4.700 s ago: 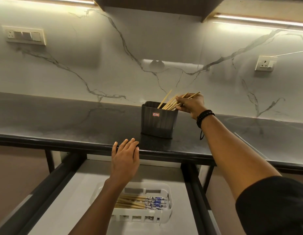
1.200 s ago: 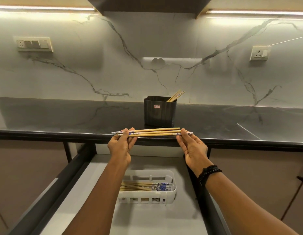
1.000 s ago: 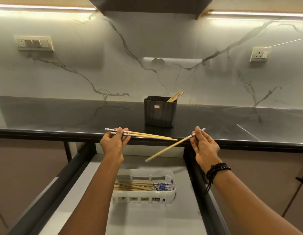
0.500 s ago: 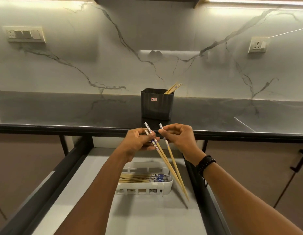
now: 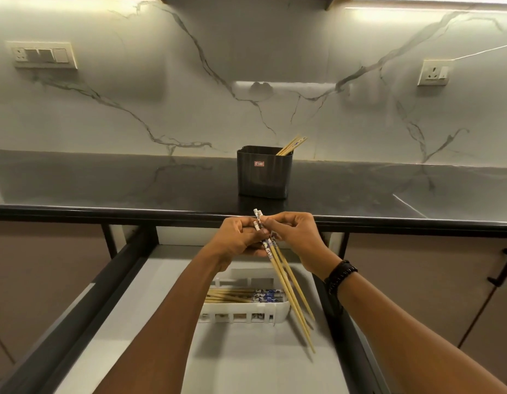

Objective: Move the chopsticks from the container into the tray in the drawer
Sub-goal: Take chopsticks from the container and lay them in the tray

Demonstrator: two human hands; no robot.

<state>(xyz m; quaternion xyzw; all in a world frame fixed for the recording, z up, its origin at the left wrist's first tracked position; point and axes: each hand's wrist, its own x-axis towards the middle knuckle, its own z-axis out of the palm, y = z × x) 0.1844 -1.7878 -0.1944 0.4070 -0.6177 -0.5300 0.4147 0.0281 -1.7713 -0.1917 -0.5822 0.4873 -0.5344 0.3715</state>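
Observation:
Both hands meet above the open drawer (image 5: 110, 282), just under the counter edge. My left hand (image 5: 237, 240) and my right hand (image 5: 295, 239) grip the patterned top ends of a few wooden chopsticks (image 5: 289, 291), whose thin tips slant down to the right over the drawer floor. Below them the white slotted tray (image 5: 246, 314) holds several chopsticks lying flat, blue-patterned ends to the right. On the dark counter stands the black container (image 5: 264, 176) with a couple of chopsticks (image 5: 292, 145) leaning out of its right corner.
The dark countertop (image 5: 133, 183) runs across the view under a marble wall with a switch plate (image 5: 42, 54) and a socket (image 5: 434, 72). Black drawer rails flank the tray on both sides. A cabinet door with a black handle (image 5: 499, 268) lies to the right.
The chopsticks were held level between both hands, then split between them. Now both hands have come together and the bundle points steeply down over the drawer.

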